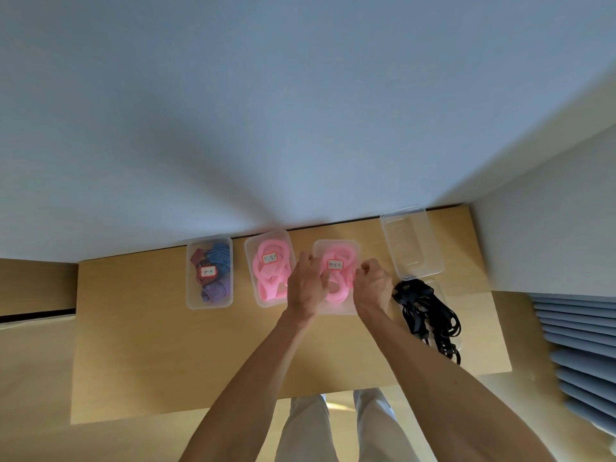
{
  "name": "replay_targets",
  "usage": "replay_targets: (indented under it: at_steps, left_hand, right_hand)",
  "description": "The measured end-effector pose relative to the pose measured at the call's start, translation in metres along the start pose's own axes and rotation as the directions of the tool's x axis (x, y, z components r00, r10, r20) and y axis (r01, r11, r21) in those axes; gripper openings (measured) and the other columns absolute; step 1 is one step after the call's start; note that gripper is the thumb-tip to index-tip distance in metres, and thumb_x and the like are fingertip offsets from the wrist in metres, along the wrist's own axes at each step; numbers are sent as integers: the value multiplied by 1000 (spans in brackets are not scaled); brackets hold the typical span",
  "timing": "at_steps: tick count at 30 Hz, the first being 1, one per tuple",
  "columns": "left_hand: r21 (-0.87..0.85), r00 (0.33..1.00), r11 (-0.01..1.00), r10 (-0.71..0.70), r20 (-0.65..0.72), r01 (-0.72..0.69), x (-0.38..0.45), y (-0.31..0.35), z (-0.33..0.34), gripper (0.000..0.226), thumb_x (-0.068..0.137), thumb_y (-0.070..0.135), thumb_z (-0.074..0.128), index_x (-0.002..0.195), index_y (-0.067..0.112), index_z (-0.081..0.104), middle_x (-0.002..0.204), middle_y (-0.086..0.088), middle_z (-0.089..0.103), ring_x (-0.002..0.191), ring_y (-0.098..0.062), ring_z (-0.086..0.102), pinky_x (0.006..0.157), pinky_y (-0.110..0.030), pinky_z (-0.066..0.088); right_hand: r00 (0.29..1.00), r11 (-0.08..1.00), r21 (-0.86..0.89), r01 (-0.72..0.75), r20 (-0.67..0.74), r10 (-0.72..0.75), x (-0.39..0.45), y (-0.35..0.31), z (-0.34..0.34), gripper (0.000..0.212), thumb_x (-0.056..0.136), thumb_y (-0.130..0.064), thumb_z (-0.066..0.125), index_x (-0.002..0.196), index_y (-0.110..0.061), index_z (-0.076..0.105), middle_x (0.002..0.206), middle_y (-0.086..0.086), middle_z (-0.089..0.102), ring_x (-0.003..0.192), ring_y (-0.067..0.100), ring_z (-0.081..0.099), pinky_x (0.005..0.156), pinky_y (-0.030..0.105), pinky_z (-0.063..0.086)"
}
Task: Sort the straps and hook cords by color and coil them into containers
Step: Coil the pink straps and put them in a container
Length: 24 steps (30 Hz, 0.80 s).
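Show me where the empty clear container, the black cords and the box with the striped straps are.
empty clear container (411,243), head view, on its bare floor.
black cords (426,311), head view, middle of the tangle.
striped-strap box (192,295), head view, on its left wall.

Watching my feed: pale blue-grey wall (266,111) fills upper view, soft diagonal shadows across it. Light wooden table (160,345) pushed against wall. Second wall (550,235) meets it at right corner. Slatted blue-grey blind (583,355) at lower right. Tan wooden furniture (33,285) left of table, dark gap along it.
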<state>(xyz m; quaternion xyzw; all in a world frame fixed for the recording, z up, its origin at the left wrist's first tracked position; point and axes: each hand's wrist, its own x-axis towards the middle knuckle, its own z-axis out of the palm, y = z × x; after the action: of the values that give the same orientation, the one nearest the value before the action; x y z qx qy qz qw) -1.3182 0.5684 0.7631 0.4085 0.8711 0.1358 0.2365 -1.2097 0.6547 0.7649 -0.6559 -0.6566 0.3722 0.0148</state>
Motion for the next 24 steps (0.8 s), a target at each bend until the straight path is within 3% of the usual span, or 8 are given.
replay_targets:
  at_steps: [4,6,11,13,15,19,22,24]
  left_hand:
    - [-47,994,999,20,108,-15,-8,-4,6,58,90,7,61,146,9,45,143,-11,44,117,-27,57,85,-30,51]
    - [-68,992,998,7,126,2,-14,-2,6,67,92,15,67,151,12,36,148,-9,41,119,-22,55,90,-29,50]
    - [-29,993,994,-104,50,105,-26,1,0,32,98,17,60,128,8,54,113,-12,58,94,-27,62,74,-36,55]
    - [-22,982,983,-180,50,181,-33,2,-2,18,95,10,58,112,4,61,101,-14,66,87,-30,66,71,-37,55]
    - [-83,972,969,-226,68,232,-41,2,-2,14,91,0,56,102,0,65,91,-17,70,83,-33,68,67,-37,55]
    - [-182,940,923,-329,89,340,-56,0,6,17,93,0,57,108,-1,66,91,-17,72,88,-31,70,75,-38,56]
    - [-283,923,881,-380,56,379,-56,0,8,11,92,-2,57,94,-1,68,84,-15,71,84,-31,69,68,-36,52]
    - [-243,934,903,-352,54,354,-56,-1,8,11,94,3,58,99,-1,67,90,-15,72,87,-30,69,73,-38,55]
  right_hand:
    - [999,998,-25,-49,-15,48,-1,0,3,11,93,-9,54,95,-2,62,85,19,67,71,31,57,58,36,43]
    - [999,998,-42,-51,-1,51,-3,1,5,14,95,-11,51,99,-3,62,86,20,67,74,34,60,60,38,45]
    - [996,994,-111,-19,83,29,-19,11,-1,29,92,-12,53,120,-12,64,100,17,71,88,35,64,64,31,39]
    - [990,991,-126,-35,132,52,-26,20,-5,33,87,-7,53,117,-10,66,103,16,70,90,33,63,66,29,38]
    - [981,991,-118,-70,171,90,-29,29,-7,23,90,-10,54,105,-6,71,100,15,72,86,30,62,66,27,39]
    - [972,990,-80,-115,197,128,-28,39,-10,24,95,-23,60,90,-2,71,87,14,73,75,27,65,65,28,48]
    - [976,990,-98,-103,184,120,-24,36,-7,20,95,-21,60,94,-5,72,91,14,73,77,25,63,64,27,44]
    - [983,986,-150,-71,160,96,-26,30,-8,18,97,-19,59,107,-8,69,99,14,72,83,26,63,64,27,42]
